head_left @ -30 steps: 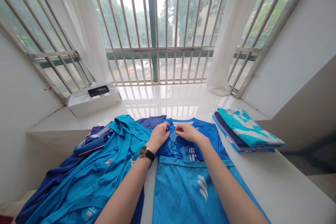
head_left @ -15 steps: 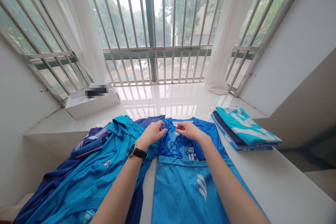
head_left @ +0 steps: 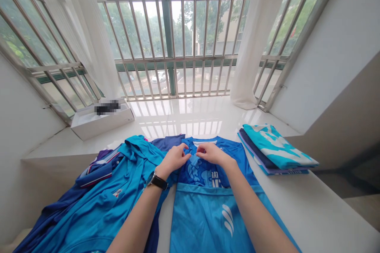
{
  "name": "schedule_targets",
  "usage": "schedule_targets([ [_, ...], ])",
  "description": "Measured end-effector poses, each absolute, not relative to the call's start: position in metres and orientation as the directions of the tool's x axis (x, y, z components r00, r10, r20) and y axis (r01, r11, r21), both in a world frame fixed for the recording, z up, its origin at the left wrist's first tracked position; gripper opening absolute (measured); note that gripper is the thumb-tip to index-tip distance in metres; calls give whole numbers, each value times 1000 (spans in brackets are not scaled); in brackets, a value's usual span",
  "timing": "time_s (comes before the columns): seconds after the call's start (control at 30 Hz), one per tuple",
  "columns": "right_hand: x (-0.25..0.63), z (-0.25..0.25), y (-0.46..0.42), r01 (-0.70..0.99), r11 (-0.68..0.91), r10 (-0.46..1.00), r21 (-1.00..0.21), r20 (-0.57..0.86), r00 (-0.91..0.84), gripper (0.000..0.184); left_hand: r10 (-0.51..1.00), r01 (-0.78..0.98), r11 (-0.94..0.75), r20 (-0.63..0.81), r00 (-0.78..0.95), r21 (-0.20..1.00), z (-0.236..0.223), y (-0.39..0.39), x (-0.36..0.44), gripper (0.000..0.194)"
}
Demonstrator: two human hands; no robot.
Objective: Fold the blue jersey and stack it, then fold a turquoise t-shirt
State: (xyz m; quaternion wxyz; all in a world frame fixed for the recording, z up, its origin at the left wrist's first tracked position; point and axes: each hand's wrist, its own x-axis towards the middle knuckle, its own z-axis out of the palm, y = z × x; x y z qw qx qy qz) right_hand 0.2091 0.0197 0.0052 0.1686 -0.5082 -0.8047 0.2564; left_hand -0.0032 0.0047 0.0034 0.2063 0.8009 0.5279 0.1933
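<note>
A blue T-shirt (head_left: 237, 157) lies flat, neckline toward the window, with print on its chest. A lighter blue panel (head_left: 202, 213) with a white logo covers its lower part; I cannot tell whether both are one garment. Over the chest, just below the collar, my left hand (head_left: 175, 157) has curved fingers, with thumb and fingertips apart. Facing it across a small gap, my right hand (head_left: 214, 154) is similarly curved, its thumb and fingers slightly apart. No cloth shows lifted in either hand. A black watch (head_left: 156, 180) is on my left wrist.
Loose blue shirts (head_left: 109, 209) lie heaped at the left. A folded stack of clothes (head_left: 276, 148) sits at the right on the white ledge (head_left: 314, 201). A white box (head_left: 102, 120) with a blurred dark item stands near the barred window (head_left: 178, 63) and its curtains (head_left: 246, 47).
The view has shifted slightly, so the ledge and clothes appear lower. Both hands stay curved above the shirt's chest, with little movement relative to it.
</note>
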Motion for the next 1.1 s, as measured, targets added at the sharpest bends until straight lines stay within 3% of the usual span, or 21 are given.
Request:
schedule_targets([
  [0.23, 210, -5, 22, 727, 333, 903, -601, -18, -429, 11, 918, 698, -365, 115, 378, 616, 7, 6, -8, 25],
  [0.4, 211, -12, 24, 721, 308, 913, -620, -22, -408, 8, 913, 752, -353, 30, 407, 557, 13, -1, -13, 27],
  [0.6, 211, -15, 24, 728, 265, 919, -632, -62, -388, 9, 915, 828, -349, -29, 402, 438, 12, -10, -8, 54],
  [0.8, 210, -14, 22, 736, 209, 920, -643, -127, -372, 27, 908, 852, -349, -84, 410, 391, 14, -10, -6, 58],
  [1.1, 210, -11, 19, 734, 163, 923, -659, -160, -349, 26, 896, 870, -333, -166, 412, 363, 14, -12, -6, 63],
])
